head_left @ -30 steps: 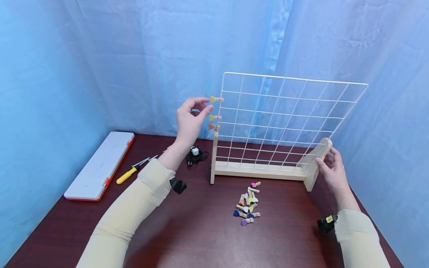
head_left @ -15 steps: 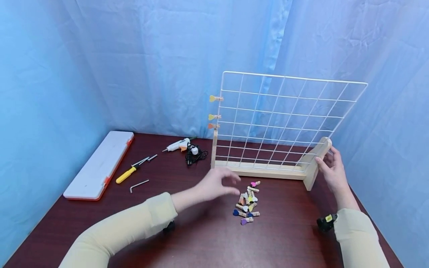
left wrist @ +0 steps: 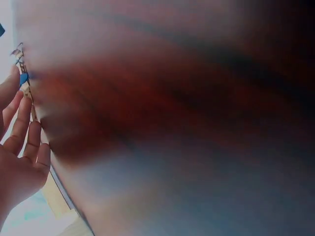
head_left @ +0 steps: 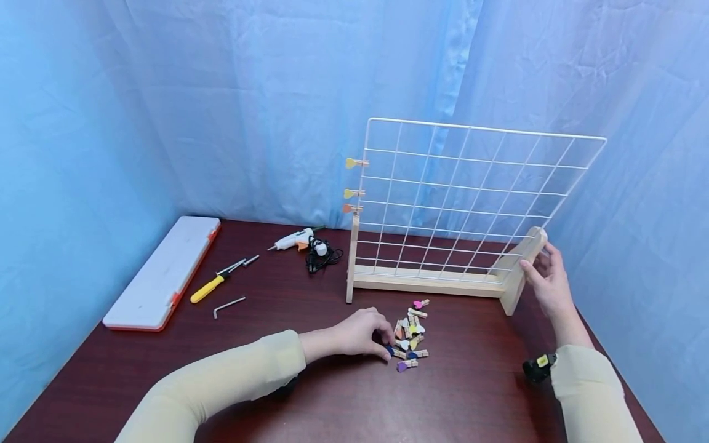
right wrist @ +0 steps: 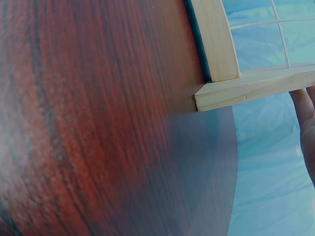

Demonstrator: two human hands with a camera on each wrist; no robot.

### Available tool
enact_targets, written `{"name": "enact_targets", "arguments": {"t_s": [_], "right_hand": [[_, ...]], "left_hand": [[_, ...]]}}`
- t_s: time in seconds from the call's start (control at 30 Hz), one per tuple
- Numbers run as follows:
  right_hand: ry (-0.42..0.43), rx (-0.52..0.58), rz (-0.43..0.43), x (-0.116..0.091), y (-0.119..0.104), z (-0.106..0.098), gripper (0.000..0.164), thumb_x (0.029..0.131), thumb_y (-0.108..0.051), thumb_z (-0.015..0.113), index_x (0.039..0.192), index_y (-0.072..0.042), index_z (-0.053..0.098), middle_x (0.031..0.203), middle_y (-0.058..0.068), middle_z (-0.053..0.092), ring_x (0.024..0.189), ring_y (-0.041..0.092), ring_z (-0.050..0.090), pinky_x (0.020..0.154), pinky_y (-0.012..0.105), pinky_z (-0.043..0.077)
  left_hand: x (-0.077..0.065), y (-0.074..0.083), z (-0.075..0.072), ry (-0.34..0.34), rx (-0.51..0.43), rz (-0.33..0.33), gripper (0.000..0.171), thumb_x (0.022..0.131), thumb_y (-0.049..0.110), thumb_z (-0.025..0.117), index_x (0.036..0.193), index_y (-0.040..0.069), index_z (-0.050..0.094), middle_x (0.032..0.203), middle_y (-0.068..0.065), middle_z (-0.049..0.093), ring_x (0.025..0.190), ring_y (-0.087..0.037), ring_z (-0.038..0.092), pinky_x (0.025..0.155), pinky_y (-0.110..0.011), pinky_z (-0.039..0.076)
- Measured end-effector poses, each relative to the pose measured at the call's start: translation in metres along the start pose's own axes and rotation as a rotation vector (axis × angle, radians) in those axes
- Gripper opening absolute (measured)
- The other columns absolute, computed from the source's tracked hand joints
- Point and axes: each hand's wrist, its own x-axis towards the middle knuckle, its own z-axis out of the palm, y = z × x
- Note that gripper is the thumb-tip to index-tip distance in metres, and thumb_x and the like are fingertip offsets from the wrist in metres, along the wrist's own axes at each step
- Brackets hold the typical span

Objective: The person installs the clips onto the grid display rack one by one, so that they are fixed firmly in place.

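My left hand [head_left: 360, 333] is at the left edge of a pile of small wooden clothespins [head_left: 416, 338] with coloured hearts. Thumb and fingertips close around the dark blue heart clothespin [head_left: 397, 354] there; its blue heart [left wrist: 23, 78] shows between them in the left wrist view. My right hand [head_left: 548, 284] grips the right wooden upright [head_left: 523, 274] of a stand that holds a white wire grid [head_left: 460, 184]. In the right wrist view only some right-hand fingers [right wrist: 307, 132] appear, behind the wood. Two yellow heart clothespins [head_left: 354, 163] and one orange heart clothespin [head_left: 350, 208] are clipped to the grid's left edge.
Left of the stand lie a white glue gun [head_left: 293, 239] with a coiled black cable [head_left: 324, 257], a yellow-handled screwdriver [head_left: 207, 288], a hex key [head_left: 228, 306] and a white and orange case [head_left: 163, 274]. Blue curtains [head_left: 266, 111] hang behind the dark table [head_left: 310, 406].
My left hand has come down from the upper yellow clothespin on the grid to the pile, and its fingers have drawn together at the dark blue heart clothespin. The right hand has stayed on the upright.
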Motion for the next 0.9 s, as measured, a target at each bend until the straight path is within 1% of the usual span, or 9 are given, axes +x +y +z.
{"name": "enact_targets", "arguments": {"t_s": [0.13,0.27,0.33,0.43,0.6,0.67,0.73,0.8,0.9], "right_hand": [[0.002,-0.002,-0.001,-0.001,-0.002,0.001,0.061,0.088,-0.003,0.052,0.139,-0.022,0.025,0.125,0.005,0.044,0.098,0.002,0.049,0.067,0.008,0.048],[-0.003,0.000,0.010,0.000,0.001,-0.001,0.061,0.088,-0.004,0.053,0.139,-0.023,0.025,0.128,0.008,0.043,0.099,0.002,0.049,0.068,0.008,0.048],[-0.004,-0.015,0.012,0.001,0.004,-0.002,0.062,0.088,-0.005,0.053,0.139,-0.024,0.024,0.130,0.010,0.042,0.100,0.001,0.048,0.068,0.008,0.047],[0.002,-0.037,0.006,0.001,0.007,-0.002,0.061,0.088,-0.006,0.053,0.139,-0.025,0.024,0.130,0.009,0.042,0.099,0.000,0.048,0.067,0.008,0.047],[0.003,0.029,-0.007,0.002,0.009,-0.002,0.061,0.087,-0.004,0.054,0.138,-0.022,0.026,0.125,0.003,0.045,0.099,0.002,0.050,0.067,0.009,0.048],[0.003,0.050,-0.011,0.002,0.008,-0.002,0.060,0.087,-0.004,0.054,0.138,-0.021,0.026,0.124,0.001,0.046,0.099,0.002,0.050,0.067,0.009,0.049],[0.004,0.051,-0.015,0.001,0.008,-0.001,0.060,0.087,-0.004,0.054,0.138,-0.021,0.027,0.123,0.001,0.046,0.099,0.002,0.050,0.067,0.009,0.049],[0.002,0.048,-0.020,0.001,0.007,-0.001,0.060,0.087,-0.005,0.054,0.138,-0.021,0.027,0.123,0.001,0.045,0.099,0.002,0.050,0.068,0.009,0.049],[-0.001,0.069,-0.024,0.001,0.008,-0.001,0.060,0.087,-0.004,0.054,0.138,-0.021,0.027,0.123,0.000,0.046,0.099,0.003,0.050,0.068,0.009,0.049]], "left_hand": [[0.003,0.000,0.000,-0.010,0.008,0.011,0.013,0.071,0.034,0.074,0.076,0.022,0.068,0.075,0.013,0.061,0.076,-0.004,0.046,0.068,-0.013,0.034],[0.003,0.001,-0.001,-0.008,-0.004,0.024,0.008,0.073,0.031,0.072,0.073,0.023,0.068,0.075,0.013,0.061,0.076,-0.003,0.050,0.069,-0.012,0.037],[0.003,0.000,-0.001,0.012,-0.040,0.027,0.007,0.075,0.028,0.071,0.073,0.022,0.068,0.075,0.013,0.062,0.074,-0.001,0.052,0.069,-0.010,0.040],[0.001,0.000,-0.003,0.054,-0.090,0.021,0.007,0.077,0.026,0.070,0.075,0.020,0.066,0.073,0.014,0.061,0.068,0.003,0.052,0.064,-0.010,0.043],[-0.001,0.002,-0.013,0.119,-0.124,0.010,0.004,0.080,0.023,0.067,0.079,0.019,0.065,0.075,0.015,0.060,0.066,0.006,0.049,0.062,-0.014,0.047],[0.000,0.004,-0.024,0.156,-0.134,0.000,0.004,0.081,0.023,0.065,0.083,0.019,0.065,0.078,0.016,0.062,0.067,0.006,0.049,0.062,-0.015,0.047],[0.003,0.005,-0.038,0.217,-0.144,-0.014,0.005,0.081,0.024,0.065,0.085,0.020,0.066,0.080,0.016,0.063,0.068,0.005,0.050,0.062,-0.014,0.046],[0.007,0.008,-0.057,0.302,-0.143,-0.037,0.007,0.080,0.025,0.066,0.085,0.020,0.067,0.080,0.015,0.064,0.068,0.004,0.052,0.060,-0.013,0.045],[0.012,0.012,-0.094,0.448,-0.156,-0.070,0.008,0.078,0.021,0.068,0.085,0.017,0.069,0.081,0.010,0.066,0.069,0.003,0.055,0.059,-0.014,0.047]]}}
